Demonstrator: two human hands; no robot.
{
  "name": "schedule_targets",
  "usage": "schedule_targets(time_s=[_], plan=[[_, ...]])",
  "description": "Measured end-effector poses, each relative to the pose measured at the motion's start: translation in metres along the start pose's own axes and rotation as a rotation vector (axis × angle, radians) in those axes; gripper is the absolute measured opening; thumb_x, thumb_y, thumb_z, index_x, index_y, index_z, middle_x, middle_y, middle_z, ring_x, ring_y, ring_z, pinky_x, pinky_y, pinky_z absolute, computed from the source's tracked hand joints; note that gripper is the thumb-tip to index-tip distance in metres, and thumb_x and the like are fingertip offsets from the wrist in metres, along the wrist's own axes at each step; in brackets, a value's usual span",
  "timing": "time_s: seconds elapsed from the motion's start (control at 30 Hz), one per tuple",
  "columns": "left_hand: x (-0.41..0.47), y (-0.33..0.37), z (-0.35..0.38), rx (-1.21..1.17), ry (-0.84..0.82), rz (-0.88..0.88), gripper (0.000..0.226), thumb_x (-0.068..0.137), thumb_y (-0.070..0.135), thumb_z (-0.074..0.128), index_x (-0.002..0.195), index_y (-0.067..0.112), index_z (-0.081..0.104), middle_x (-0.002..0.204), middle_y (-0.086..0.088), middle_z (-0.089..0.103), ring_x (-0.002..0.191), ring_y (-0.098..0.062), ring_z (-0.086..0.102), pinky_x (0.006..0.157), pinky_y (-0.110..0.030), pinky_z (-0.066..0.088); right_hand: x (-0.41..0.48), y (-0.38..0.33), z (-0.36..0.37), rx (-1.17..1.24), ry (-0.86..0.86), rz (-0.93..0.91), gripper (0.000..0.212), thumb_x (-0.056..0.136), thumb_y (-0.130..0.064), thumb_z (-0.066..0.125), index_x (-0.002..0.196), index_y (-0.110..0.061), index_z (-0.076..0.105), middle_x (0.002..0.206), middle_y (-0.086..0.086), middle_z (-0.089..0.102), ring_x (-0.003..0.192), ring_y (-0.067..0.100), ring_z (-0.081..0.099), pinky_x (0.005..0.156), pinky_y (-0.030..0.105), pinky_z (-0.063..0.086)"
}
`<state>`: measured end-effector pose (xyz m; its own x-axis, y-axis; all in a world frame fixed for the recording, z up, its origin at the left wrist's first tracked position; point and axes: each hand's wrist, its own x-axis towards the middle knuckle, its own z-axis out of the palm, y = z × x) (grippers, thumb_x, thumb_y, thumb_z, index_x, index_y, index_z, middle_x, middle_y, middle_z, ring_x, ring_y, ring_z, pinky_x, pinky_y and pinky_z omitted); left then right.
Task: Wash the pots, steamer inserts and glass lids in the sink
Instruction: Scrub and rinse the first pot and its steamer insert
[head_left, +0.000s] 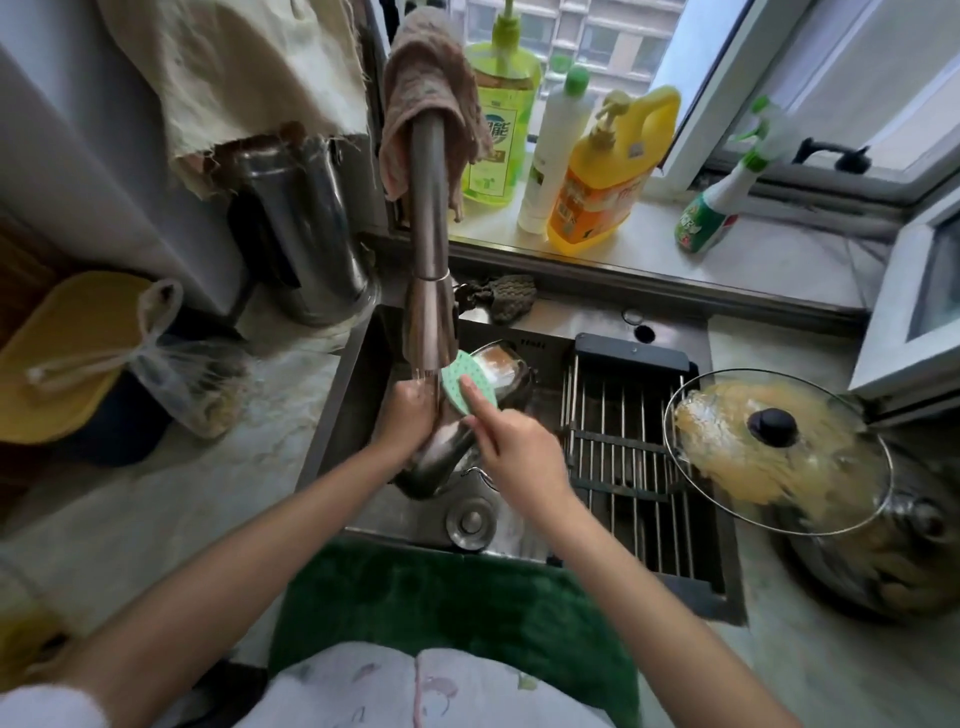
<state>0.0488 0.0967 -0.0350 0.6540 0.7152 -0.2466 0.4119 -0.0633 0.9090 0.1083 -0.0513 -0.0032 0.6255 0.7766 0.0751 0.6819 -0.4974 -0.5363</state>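
Observation:
In the steel sink (337, 410) a metal pot (441, 457) stands tilted on its side under the running faucet (428, 291). My left hand (408, 415) grips the pot's rim on the left. My right hand (511, 441) holds a green dotted sponge (467, 389) against the pot's upper edge. Water falls from the spout onto my left hand and the pot. A dark vessel (511, 374) lies behind the pot. On the right counter a soiled glass lid (774, 447) with a black knob leans on a steel pot (883, 561).
A wire drain rack (623, 457) fills the sink's right half. Detergent bottles (602, 176) and a spray bottle (722, 197) line the windowsill. A steel kettle (306, 234), a yellow board (57, 353) and a plastic bag (192, 374) stand at left. A green mat (452, 597) hangs at the front edge.

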Motion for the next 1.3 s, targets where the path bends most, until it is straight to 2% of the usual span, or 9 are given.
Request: schedule_targets(time_s=[0.2, 0.33, 0.47, 0.63, 0.87, 1.0, 1.07, 1.2, 1.3], plan=[[-0.01, -0.012, -0.025, 0.031, 0.078, -0.156, 0.06, 0.096, 0.055, 0.033, 0.052, 0.014, 0.039, 0.05, -0.005, 0.04, 0.049, -0.02, 0.039, 0.054, -0.03, 0.026, 0.031, -0.003, -0.001, -0.128, -0.058, 0.181, 0.045, 0.1, -0.035, 0.038, 0.144, -0.041, 0.032, 0.089, 0.008, 0.069, 0.078, 0.026, 0.064, 0.058, 0.032, 0.046], [-0.006, -0.02, -0.036, -0.053, 0.083, -0.196, 0.065, 0.09, 0.065, 0.035, 0.068, 0.012, 0.065, 0.064, -0.01, 0.061, 0.061, -0.022, 0.055, 0.06, -0.031, 0.039, 0.014, -0.031, 0.017, -0.189, -0.112, -0.236, 0.047, 0.096, -0.033, 0.045, 0.142, -0.04, 0.038, 0.079, 0.009, 0.067, 0.07, 0.032, 0.063, 0.052, 0.031, 0.034], [-0.003, -0.023, -0.04, -0.05, 0.072, -0.248, 0.083, 0.065, 0.091, 0.029, 0.069, 0.012, 0.055, 0.066, -0.012, 0.049, 0.063, -0.022, 0.051, 0.062, -0.033, 0.035, 0.05, -0.011, 0.004, -0.071, -0.049, 0.168, 0.043, 0.096, -0.034, 0.044, 0.138, -0.041, 0.043, 0.092, 0.008, 0.071, 0.084, 0.028, 0.064, 0.065, 0.036, 0.051], [0.001, -0.006, -0.039, -0.172, 0.098, -0.211, 0.03, 0.1, 0.024, 0.041, 0.092, 0.007, 0.064, 0.087, -0.009, 0.062, 0.069, -0.013, 0.062, 0.056, -0.017, 0.046, 0.029, -0.046, 0.007, -0.241, -0.194, -0.25, 0.048, 0.097, -0.034, 0.042, 0.144, -0.042, 0.033, 0.087, 0.009, 0.068, 0.079, 0.032, 0.062, 0.058, 0.033, 0.038], [0.013, -0.006, -0.053, -0.049, 0.103, -0.209, 0.055, 0.096, 0.052, 0.039, 0.095, 0.002, 0.064, 0.066, -0.006, 0.054, 0.067, -0.021, 0.055, 0.055, -0.026, 0.036, 0.073, 0.035, -0.024, 0.435, -0.065, 0.509, 0.069, 0.087, -0.047, 0.061, 0.144, -0.015, 0.039, 0.138, 0.009, 0.052, 0.123, 0.023, 0.052, 0.094, 0.03, 0.043], [0.027, 0.008, -0.061, -0.209, -0.026, -0.219, 0.051, 0.081, 0.067, 0.046, 0.081, 0.021, 0.066, 0.086, -0.003, 0.068, 0.088, -0.021, 0.064, 0.084, -0.032, 0.052, 0.064, 0.068, -0.03, 0.729, 0.094, 0.698, 0.014, 0.089, -0.023, 0.064, 0.095, -0.01, 0.066, 0.076, 0.003, 0.061, 0.066, 0.017, 0.058, 0.054, 0.023, 0.045], [0.036, 0.005, -0.061, -0.333, -0.1, -0.239, 0.056, 0.072, 0.072, 0.05, 0.089, 0.022, 0.069, 0.102, -0.007, 0.071, 0.1, -0.022, 0.066, 0.096, -0.039, 0.049, 0.059, 0.084, -0.034, 0.804, 0.095, 0.796, 0.018, 0.094, -0.022, 0.057, 0.103, -0.008, 0.064, 0.071, 0.002, 0.053, 0.055, 0.011, 0.046, 0.043, 0.019, 0.037], [0.047, 0.002, -0.052, -0.573, -0.144, -0.341, 0.058, 0.087, 0.063, 0.041, 0.114, 0.017, 0.064, 0.123, -0.013, 0.064, 0.105, -0.02, 0.063, 0.095, -0.036, 0.048, 0.039, 0.1, -0.038, 0.965, 0.01, 0.889, 0.021, 0.097, -0.021, 0.052, 0.11, -0.007, 0.06, 0.089, 0.005, 0.062, 0.07, 0.013, 0.056, 0.058, 0.023, 0.046], [0.049, 0.002, -0.041, -0.667, -0.181, -0.525, 0.068, 0.087, 0.069, 0.031, 0.091, 0.015, 0.073, 0.093, -0.009, 0.073, 0.091, -0.022, 0.064, 0.082, -0.037, 0.049, 0.021, 0.102, -0.031, 0.985, -0.083, 0.932, 0.017, 0.098, -0.024, 0.051, 0.1, -0.009, 0.06, 0.075, 0.003, 0.065, 0.062, 0.011, 0.059, 0.056, 0.025, 0.044]])
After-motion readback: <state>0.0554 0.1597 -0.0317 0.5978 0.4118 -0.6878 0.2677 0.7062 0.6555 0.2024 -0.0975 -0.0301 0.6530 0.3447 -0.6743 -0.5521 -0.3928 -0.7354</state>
